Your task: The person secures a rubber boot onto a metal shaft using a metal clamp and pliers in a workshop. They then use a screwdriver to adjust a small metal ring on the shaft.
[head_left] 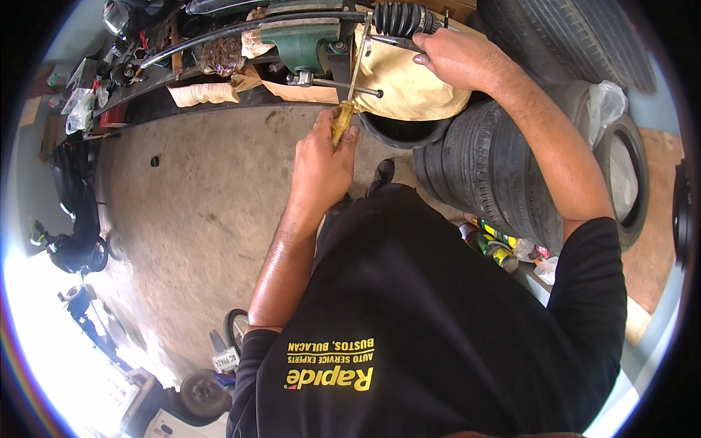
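My left hand point(321, 164) is closed around the yellow handle of a screwdriver point(341, 127). Its long shank points up and away, the tip end beside the near-left end of a black ribbed rubber boot point(396, 19). That boot sits on a long metal rod point(241, 29) lying across a green bench vise point(301, 45). My right hand point(464, 60) is closed at the boot's right side, fingers round a slim dark metal tool point(392, 43) reaching left under the boot; its kind is partly hidden by the fingers.
Yellowish paper point(409, 84) lies beneath the work, over a black round container point(405, 133). Stacked tires point(478, 157) stand close on the right. The vise's handle bar point(343, 85) sticks out near the screwdriver. Tools and parts clutter the bench point(157, 91) at left.
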### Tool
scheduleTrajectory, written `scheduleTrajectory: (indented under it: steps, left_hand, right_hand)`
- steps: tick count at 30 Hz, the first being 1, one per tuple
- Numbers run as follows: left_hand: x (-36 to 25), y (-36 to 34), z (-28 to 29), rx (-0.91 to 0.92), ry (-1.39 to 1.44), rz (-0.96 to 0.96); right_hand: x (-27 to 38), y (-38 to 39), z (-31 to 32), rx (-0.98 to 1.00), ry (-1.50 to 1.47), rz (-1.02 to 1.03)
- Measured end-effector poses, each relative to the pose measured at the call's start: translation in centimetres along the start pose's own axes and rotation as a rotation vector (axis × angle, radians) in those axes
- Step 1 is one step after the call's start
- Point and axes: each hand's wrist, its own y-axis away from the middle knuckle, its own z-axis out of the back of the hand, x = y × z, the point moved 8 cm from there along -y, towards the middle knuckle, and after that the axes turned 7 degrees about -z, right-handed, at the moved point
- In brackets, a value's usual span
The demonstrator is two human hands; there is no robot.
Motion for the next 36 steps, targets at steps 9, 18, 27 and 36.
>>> scheduleTrajectory:
  steps: [9, 18, 27, 36]
  left_hand:
    - [-2.4, 0.8, 0.5, -0.092, -0.239, -0.205]
    - [-3.3, 1.5, 0.2, -0.168, -0.391, -0.203]
    - [-3.4, 1.7, 0.9, -0.24, -0.37, -0.282]
    - [-3.7, 2.2, 0.7, -0.227, -0.389, -0.269]
  right_hand:
    - [0.2, 0.0, 0.2, 0.059, 0.032, -0.011]
    - [0.2, 0.0, 0.2, -0.012, 0.025, 0.024]
    - [0.2, 0.0, 0.2, -0.001, 0.018, 0.022]
    - [0.2, -0.1, -0.1, -0.059, 0.058, 0.029]
